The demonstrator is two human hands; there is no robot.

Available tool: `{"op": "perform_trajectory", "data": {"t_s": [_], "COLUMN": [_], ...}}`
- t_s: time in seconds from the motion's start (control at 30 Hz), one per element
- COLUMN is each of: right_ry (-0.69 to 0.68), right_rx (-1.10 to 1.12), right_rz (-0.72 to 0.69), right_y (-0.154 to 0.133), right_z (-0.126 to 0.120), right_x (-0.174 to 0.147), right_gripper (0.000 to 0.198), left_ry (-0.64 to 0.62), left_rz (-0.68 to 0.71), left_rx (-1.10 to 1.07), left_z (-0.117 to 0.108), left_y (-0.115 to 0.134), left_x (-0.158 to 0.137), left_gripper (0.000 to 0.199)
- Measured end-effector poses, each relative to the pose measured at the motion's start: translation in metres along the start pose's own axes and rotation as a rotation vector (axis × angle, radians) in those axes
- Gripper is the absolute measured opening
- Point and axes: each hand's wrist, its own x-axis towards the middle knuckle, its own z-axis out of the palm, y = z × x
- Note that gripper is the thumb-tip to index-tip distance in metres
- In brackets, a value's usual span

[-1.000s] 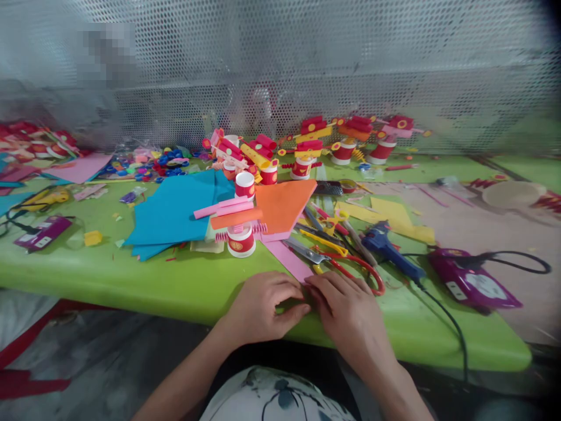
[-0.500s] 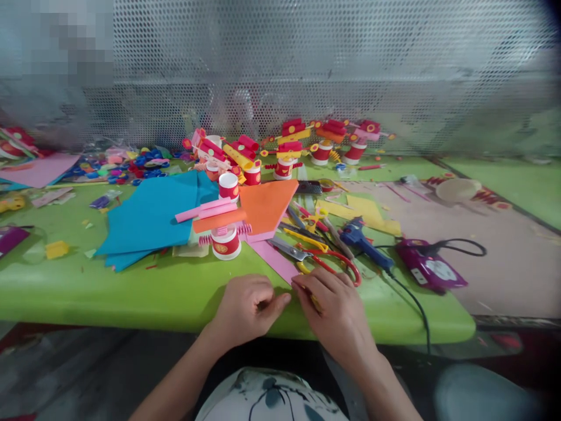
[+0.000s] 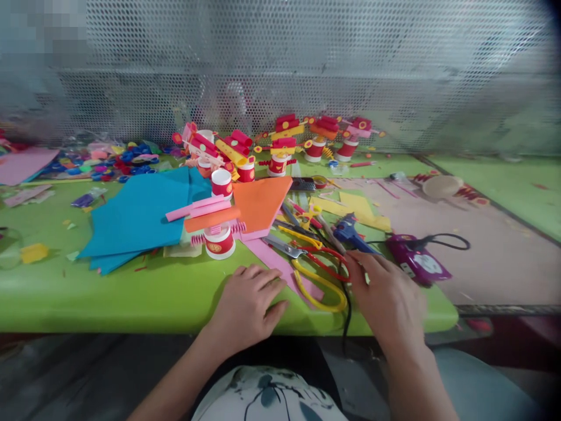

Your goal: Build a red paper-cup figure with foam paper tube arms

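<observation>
My left hand (image 3: 249, 304) rests palm down on the front of the green table, fingers apart, holding nothing. My right hand (image 3: 388, 292) is curled at the rear end of a blue glue gun (image 3: 350, 231). Its fingers are closed on the gun's black cord (image 3: 347, 318), which hangs over the table edge; the grip itself is partly hidden. Between my hands lie scissors (image 3: 322, 298) with red and yellow handles, on a pink paper strip (image 3: 274, 260). A red-and-white paper cup figure (image 3: 220, 242), with coiled pink arms and paper rolls on top, stands beyond my left hand.
Blue sheets (image 3: 135, 216) and an orange sheet (image 3: 260, 202) lie behind the cup. Several finished cup figures (image 3: 278, 165) stand along the perforated metal screen (image 3: 307, 58). A purple device (image 3: 416, 260) with a cable sits at right. Colourful small parts (image 3: 105, 161) are piled at back left.
My right hand has moved right, from beside the scissors to the glue gun's rear end. The cord has shifted left. My left hand has opened its fingers. The view has turned slightly right.
</observation>
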Motion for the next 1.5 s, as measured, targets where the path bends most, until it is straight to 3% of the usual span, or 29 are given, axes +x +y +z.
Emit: {"op": "perform_trajectory", "data": {"t_s": [0.2,0.33,0.6,0.97,1.3,1.5], "right_ry": [-0.259,-0.37,-0.346,-0.437,-0.408,-0.394], "right_rx": [-0.173,-0.207,-0.206,-0.149,-0.125,-0.083], "right_rz": [0.224,0.252,0.166,0.244,0.227,0.237], "right_y": [0.003,0.002,0.007,0.003,0.006,0.007], "right_z": [0.003,0.008,0.016,0.014,0.017,0.017], "right_x": [0.022,0.033,0.034,0.041,0.04,0.037], "right_gripper": [0.032,0.036,0.029,0.032,0.028,0.029], "left_ry": [0.004,0.003,-0.007,-0.009,-0.005,-0.058], "left_rz": [0.009,0.007,0.004,0.003,0.005,-0.012], "left_rx": [0.004,0.004,-0.005,-0.001,-0.001,0.032], "left_z": [-0.001,0.0,0.0,0.0,0.001,-0.002], "left_y": [0.001,0.001,0.0,0.0,0.001,0.005], "left_x": [0.0,0.0,0.001,0.001,0.0,0.002], "left_gripper": [0.025,0.025,0.026,0.025,0.025,0.043]}}
